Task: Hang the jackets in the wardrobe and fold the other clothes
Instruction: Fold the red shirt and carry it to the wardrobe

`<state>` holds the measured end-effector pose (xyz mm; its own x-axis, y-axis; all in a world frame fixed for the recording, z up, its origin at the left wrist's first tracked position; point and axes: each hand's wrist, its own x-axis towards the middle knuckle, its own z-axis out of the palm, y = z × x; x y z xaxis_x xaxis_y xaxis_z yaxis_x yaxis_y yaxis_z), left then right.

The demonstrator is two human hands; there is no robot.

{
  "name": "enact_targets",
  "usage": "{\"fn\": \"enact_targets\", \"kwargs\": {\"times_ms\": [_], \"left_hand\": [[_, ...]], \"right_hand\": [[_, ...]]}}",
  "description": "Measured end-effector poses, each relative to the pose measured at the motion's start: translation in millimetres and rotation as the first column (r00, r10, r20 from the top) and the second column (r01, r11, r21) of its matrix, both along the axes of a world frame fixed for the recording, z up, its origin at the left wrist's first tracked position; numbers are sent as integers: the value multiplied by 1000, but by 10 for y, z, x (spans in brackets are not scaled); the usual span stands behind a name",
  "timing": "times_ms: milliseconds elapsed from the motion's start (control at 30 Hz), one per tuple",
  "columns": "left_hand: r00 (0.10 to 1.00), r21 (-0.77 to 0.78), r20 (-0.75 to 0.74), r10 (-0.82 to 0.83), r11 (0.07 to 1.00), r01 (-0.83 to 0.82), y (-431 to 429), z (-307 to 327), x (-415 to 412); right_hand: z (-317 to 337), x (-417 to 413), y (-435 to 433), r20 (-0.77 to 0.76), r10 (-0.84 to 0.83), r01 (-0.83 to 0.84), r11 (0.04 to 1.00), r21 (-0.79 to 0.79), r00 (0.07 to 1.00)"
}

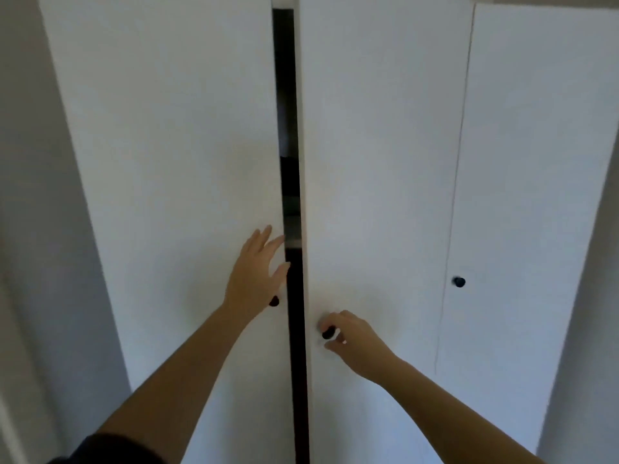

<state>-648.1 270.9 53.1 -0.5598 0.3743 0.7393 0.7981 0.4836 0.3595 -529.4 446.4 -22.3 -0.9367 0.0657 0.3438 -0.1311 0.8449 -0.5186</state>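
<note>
While your R hand (355, 339) pinches the small round dark knob (329, 333) on the mid door (378, 162), your L hand (256, 272) is spread wide, fingers straight, holding nothing, tips at the L door (167, 162) edge. Wardrobe (502, 162) is dead ahead. The dark gap (290, 128) runs vertical btwn both hands, L hand nearer. Doors are flat, smooth, matte white. No jackets in view.

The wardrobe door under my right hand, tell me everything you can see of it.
The door is tall, flat and plain white, smooth like painted board. It stands slightly ajar, with a dark gap along its left edge. Near that edge sits a small dark round knob, which the right hand grips with curled fingers.
</note>
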Motion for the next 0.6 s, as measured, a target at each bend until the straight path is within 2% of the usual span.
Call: {"fn": "enact_targets", "kwargs": {"times_ms": [33, 100, 167, 267, 333, 467, 600], "left_hand": [[993, -112, -39, 113, 987, -117, -115, -106, -212], [951, -351, -99, 294, 884, -310, -268, -271, -546], [915, -464, -156, 372, 790, -401, -316, -406, -804], [876, -462, -249, 413, 745, -482, -248, -551, -1048], [858, -438, -265, 441, 738, -514, -167, -607, -1160], [783, -415, -327, 530, 663, -623, -12, -684, -1284], [781, -394, -331, 529, 675, -624, 20, -755, -1413]], "right_hand": [[-21, -196, -47, -33, -32, 32, 999, 10, 999], [-64, -526, -112, -70, -79, 81, 996, 31, 994], [-135, -775, -142, -89, -117, 121, 992, 38, 989], [-213, -1053, -159, -103, -150, 152, 988, 10, 983], [-205, -1229, -154, -98, -161, 164, 986, 17, 982], [-158, -1542, -117, -75, -197, 199, 980, 23, 978], [-162, -1756, -101, -90, -224, 230, 972, 56, 970]]}}
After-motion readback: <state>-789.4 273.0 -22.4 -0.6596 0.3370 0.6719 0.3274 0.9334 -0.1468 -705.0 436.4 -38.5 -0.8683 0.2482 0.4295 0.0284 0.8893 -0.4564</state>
